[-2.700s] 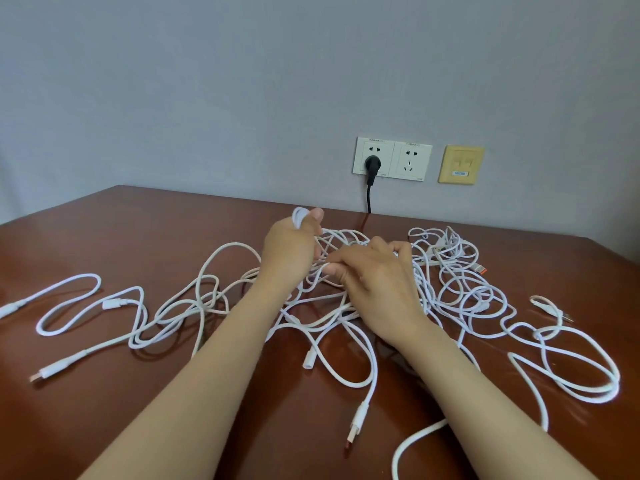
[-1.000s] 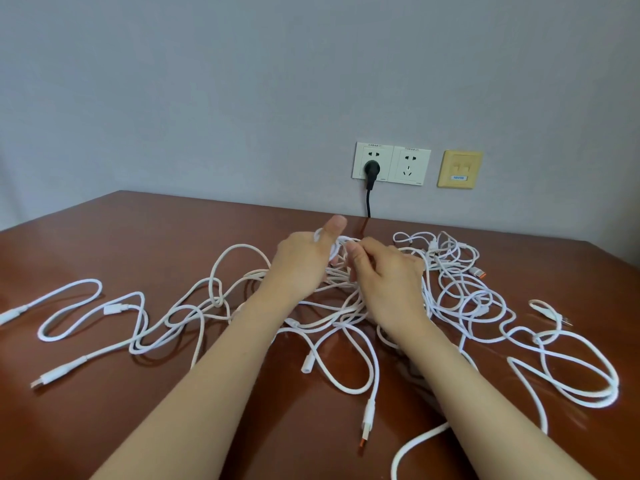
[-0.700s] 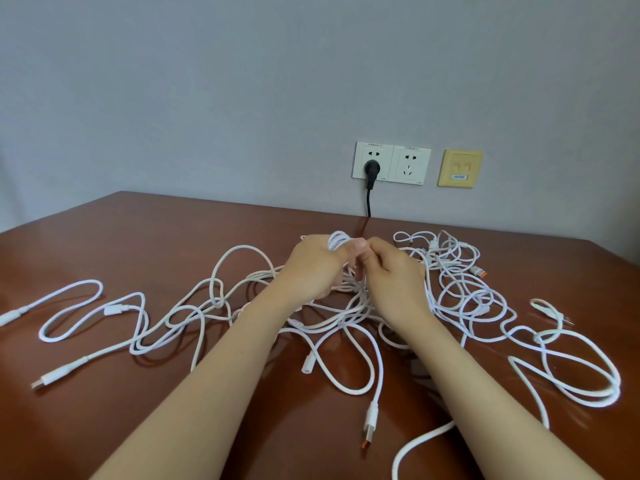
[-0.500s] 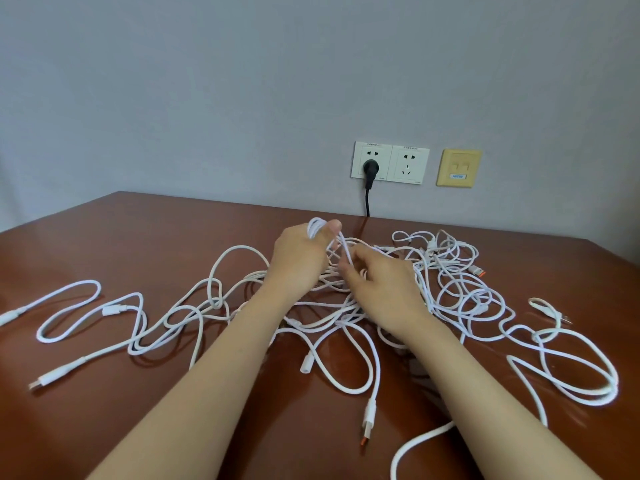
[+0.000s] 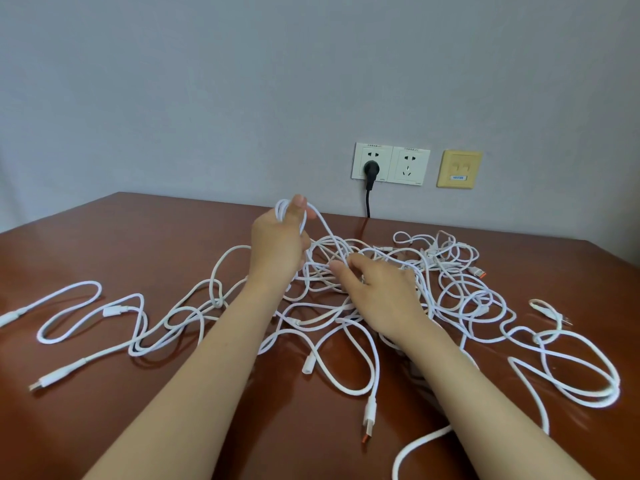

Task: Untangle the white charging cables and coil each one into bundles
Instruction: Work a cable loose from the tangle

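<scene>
A tangle of white charging cables (image 5: 460, 292) sprawls across the brown table (image 5: 138, 237) from left edge to right. My left hand (image 5: 277, 247) is raised above the heap and grips a small coil of white cable (image 5: 282, 209) wound around its fingers. One strand runs from that coil down into the pile. My right hand (image 5: 377, 292) lies low on the middle of the tangle, its fingers curled around strands there. A free plug with an orange tip (image 5: 367, 424) lies near the front.
A wall stands behind the table with a double white socket (image 5: 391, 164), a black plug (image 5: 370, 169) in it with its black cord dropping behind the table, and a yellowish wall plate (image 5: 459, 169). Loose cable ends lie at the far left (image 5: 52, 377) and far right (image 5: 550, 311).
My left hand has lifted higher with the coil on its fingers, pulling the strand taut. My right hand has dropped lower into the pile and shifted slightly right.
</scene>
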A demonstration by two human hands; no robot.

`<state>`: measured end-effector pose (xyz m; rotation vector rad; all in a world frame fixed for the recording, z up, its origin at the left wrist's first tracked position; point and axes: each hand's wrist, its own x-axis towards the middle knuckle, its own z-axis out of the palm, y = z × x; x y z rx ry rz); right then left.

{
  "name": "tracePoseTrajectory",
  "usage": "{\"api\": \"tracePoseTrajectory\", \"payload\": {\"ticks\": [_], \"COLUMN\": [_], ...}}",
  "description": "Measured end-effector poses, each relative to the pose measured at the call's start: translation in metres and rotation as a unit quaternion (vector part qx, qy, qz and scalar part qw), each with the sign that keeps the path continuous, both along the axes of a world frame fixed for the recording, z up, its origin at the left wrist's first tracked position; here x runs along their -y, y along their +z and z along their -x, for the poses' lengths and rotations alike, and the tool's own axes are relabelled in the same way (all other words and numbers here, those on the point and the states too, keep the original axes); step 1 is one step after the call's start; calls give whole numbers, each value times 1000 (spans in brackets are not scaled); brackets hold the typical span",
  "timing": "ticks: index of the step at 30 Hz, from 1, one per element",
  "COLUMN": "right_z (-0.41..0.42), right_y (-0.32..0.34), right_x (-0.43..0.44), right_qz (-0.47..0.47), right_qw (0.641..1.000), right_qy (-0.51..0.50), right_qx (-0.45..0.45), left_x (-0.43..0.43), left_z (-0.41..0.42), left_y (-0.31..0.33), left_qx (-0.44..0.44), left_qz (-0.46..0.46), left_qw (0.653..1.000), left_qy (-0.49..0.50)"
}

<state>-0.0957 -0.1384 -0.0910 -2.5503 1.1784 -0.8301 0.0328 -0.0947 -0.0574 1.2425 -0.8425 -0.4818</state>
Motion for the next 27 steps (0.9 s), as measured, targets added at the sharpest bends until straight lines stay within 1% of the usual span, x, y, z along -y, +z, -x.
{"api": "tracePoseTrajectory", "payload": {"ticks": [3,5,7,9,13,17,19,21,23,24,27], "right_z": [0,-1,-2,-4,-6,-4,-5,-7,-9,-9,-9], "right_y": [-2,-2,-1,0,-1,-1,0,-1,-4,-5,-6], "right_x": [-5,-6,-7,-9,-10,-8,-8,-9,-9,-8,-5], "right_qz": [45,76,108,118,89,28,28,29,27,26,20], "right_qw": [999,997,994,993,996,999,999,998,997,996,997], "right_qy": [-8,-15,-18,-14,2,18,24,26,25,23,25], "right_qx": [-26,-27,3,19,-2,-7,-19,-46,-74,-82,-77], "left_x": [2,5,8,7,3,1,2,5,5,5,4], "left_z": [4,9,14,17,18,20,19,14,6,2,-7], "left_y": [-2,-5,-8,-8,-5,-6,-6,-7,-7,-8,-9], "left_qx": [41,53,46,19,-10,-41,-19,53,142,168,190], "left_qz": [-14,-17,-24,-39,-49,-34,-37,-36,-36,-34,-44], "left_qw": [999,998,998,998,995,988,992,996,989,984,977], "left_qy": [10,1,-20,-48,-86,-142,-122,-61,14,42,82]}}
